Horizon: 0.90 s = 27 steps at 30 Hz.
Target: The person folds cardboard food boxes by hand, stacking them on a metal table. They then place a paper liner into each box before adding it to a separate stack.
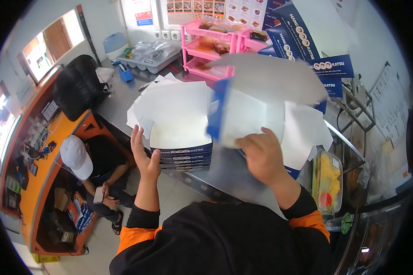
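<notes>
A stack of nested paper food boxes, white inside with navy printed fronts, stands on the metal counter with its lids folded back. My left hand is open at the stack's front left corner, fingers stretched upward and thumb near the printed front. To the right, my right hand pinches the front edge of another paper food box, its flap blurred by motion. Below that box lie more unfolded white box blanks, partly hidden by it and by my hand.
Pink tiered baskets with packed items stand at the back, beside a grey tray of plastic bags. Navy printed cartons lean at the back right. A container of yellow food sits at right. A seated person holds a phone at left.
</notes>
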Tool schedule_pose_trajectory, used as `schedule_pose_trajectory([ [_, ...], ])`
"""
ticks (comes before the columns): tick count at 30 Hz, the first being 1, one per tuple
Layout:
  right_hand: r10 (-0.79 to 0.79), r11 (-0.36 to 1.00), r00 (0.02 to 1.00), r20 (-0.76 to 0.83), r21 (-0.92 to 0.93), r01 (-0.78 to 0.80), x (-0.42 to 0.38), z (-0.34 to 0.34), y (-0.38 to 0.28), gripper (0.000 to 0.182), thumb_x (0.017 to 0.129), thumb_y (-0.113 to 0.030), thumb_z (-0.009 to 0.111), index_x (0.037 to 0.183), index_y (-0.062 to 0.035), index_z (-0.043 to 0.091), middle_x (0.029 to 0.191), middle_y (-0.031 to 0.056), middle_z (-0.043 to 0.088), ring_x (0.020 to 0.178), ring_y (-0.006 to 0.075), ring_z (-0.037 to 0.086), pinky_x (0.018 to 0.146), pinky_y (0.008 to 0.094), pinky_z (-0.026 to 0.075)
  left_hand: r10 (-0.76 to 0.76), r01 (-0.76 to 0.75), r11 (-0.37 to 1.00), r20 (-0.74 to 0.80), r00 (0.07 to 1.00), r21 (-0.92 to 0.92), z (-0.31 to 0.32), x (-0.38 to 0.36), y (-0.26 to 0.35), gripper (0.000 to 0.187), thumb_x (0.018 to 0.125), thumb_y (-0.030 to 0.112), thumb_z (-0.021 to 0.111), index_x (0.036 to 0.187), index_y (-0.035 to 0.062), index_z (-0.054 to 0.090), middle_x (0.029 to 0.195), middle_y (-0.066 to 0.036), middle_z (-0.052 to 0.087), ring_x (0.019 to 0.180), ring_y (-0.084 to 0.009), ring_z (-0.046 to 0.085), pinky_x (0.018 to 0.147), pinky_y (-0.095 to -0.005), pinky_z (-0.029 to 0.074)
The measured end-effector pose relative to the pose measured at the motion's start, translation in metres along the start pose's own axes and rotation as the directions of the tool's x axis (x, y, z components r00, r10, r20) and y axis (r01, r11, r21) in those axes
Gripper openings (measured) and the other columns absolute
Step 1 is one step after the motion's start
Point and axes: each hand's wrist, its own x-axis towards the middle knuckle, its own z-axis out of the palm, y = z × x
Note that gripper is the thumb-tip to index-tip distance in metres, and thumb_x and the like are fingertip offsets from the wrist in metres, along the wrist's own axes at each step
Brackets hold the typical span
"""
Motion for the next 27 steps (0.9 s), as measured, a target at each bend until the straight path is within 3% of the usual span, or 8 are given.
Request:
schedule_pose_trajectory([
  [4, -0.266, 0.963, 0.9, 0.346, 0.05, 0.265, 0.03, -0.003, -0.039, 0.022, 0.07, -0.009, 0.059, 0.092, -0.0115, 0.061, 0.086, 0.001, 0.056, 0.084, 0.0184, 0.053, 0.093, 0.048, 0.034, -0.326, 0.399, 0.808, 0.236, 0.916, -0.433, 0.027, 0.03, 0.092, 0.097, 0.073, 0.045, 0.061, 0.142, 0.0077, 0.004, 0.141, -0.018, 0.024, 0.117, -0.0296, 0.042, 0.091, -0.0349, 0.039],
  [11, 0.186, 0.969, 0.925, -0.332, 0.219, -0.116, 0.034, 0.016, -0.018, 0.064, 0.074, -0.027, 0.064, 0.131, -0.0143, 0.038, 0.125, 0.0183, 0.04, 0.117, 0.0293, 0.039, 0.102, 0.0477, 0.023, -0.502, 0.481, 0.71, 0.109, 0.858, -0.515, 0.025, 0.069, 0.105, 0.068, 0.076, 0.002, 0.045, 0.139, 0.0061, 0.021, 0.128, -0.017, 0.042, 0.108, -0.0256, 0.05, 0.087, -0.0322, 0.044],
  [13, 0.458, 0.444, 0.889, 0.021, 0.861, -0.25, 0.037, 0.043, 0.012, 0.076, 0.074, -0.026, 0.064, 0.137, -0.0127, 0.025, 0.133, 0.0196, 0.033, 0.123, 0.0333, 0.034, 0.103, 0.0466, 0.023, -0.558, 0.567, 0.659, 0.183, 0.809, -0.494, 0.018, 0.079, 0.105, 0.066, 0.078, 0.0, 0.043, 0.139, 0.0053, 0.021, 0.125, -0.017, 0.044, 0.108, -0.0243, 0.05, 0.085, -0.031, 0.044],
  [14, 0.396, -0.047, 0.855, 0.335, 0.937, -0.345, 0.04, 0.05, 0.018, 0.079, 0.073, -0.022, 0.063, 0.138, -0.0094, 0.021, 0.133, 0.0189, 0.033, 0.122, 0.0336, 0.035, 0.102, 0.0441, 0.025, -0.579, 0.6, 0.684, 0.192, 0.792, -0.414, 0.019, 0.084, 0.102, 0.063, 0.077, 0.001, 0.044, 0.138, 0.0047, 0.026, 0.121, -0.017, 0.047, 0.105, -0.0237, 0.051, 0.083, -0.0308, 0.045],
  [16, 0.364, -0.27, 0.763, 0.534, 0.844, -0.463, 0.048, 0.053, 0.01, 0.075, 0.073, -0.027, 0.06, 0.134, -0.0069, 0.021, 0.126, 0.0174, 0.038, 0.112, 0.0295, 0.045, 0.082, 0.0425, 0.045, -0.617, 0.652, 0.719, 0.21, 0.758, -0.242, 0.023, 0.098, 0.093, 0.058, 0.077, 0.004, 0.046, 0.134, 0.0034, 0.034, 0.114, -0.017, 0.053, 0.099, -0.0223, 0.055, 0.08, -0.0303, 0.046],
  [19, 0.56, -0.268, 0.519, 0.646, 0.734, -0.624, 0.056, 0.07, 0.005, 0.061, 0.077, -0.044, 0.054, 0.123, -0.0092, 0.036, 0.108, 0.0129, 0.049, 0.086, 0.0214, 0.057, 0.046, 0.0345, 0.048, -0.597, 0.353, 0.724, 0.283, 0.751, 0.592, 0.008, 0.12, 0.042, 0.049, 0.072, 0.011, 0.056, 0.12, 0.0014, 0.052, 0.106, -0.02, 0.059, 0.093, -0.0265, 0.059, 0.081, -0.033, 0.045],
  [23, 0.296, -0.264, 0.491, 0.819, 0.564, -0.783, 0.059, 0.086, 0.01, 0.068, 0.078, -0.064, 0.047, 0.125, -0.0161, 0.037, 0.091, 0.0104, 0.057, 0.046, 0.0127, 0.049, 0.037, 0.0237, 0.034, -0.54, -0.187, 0.564, 0.531, 0.653, 0.804, -0.011, 0.135, -0.002, 0.044, 0.065, 0.013, 0.058, 0.107, 0.0034, 0.06, 0.099, -0.021, 0.06, 0.09, -0.0347, 0.058, 0.08, -0.0365, 0.045],
  [27, 0.181, -0.132, 0.511, 0.84, 0.535, -0.834, 0.043, 0.082, 0.007, 0.064, 0.088, -0.044, 0.046, 0.14, -0.0159, 0.021, 0.104, 0.0146, 0.057, 0.042, 0.012, 0.048, 0.038, 0.0244, 0.034, -0.491, -0.191, 0.536, 0.488, 0.722, 0.822, -0.027, 0.127, -0.022, 0.04, 0.065, 0.011, 0.056, 0.104, 0.0015, 0.06, 0.095, -0.021, 0.062, 0.087, -0.0354, 0.058, 0.079, -0.0382, 0.045],
])
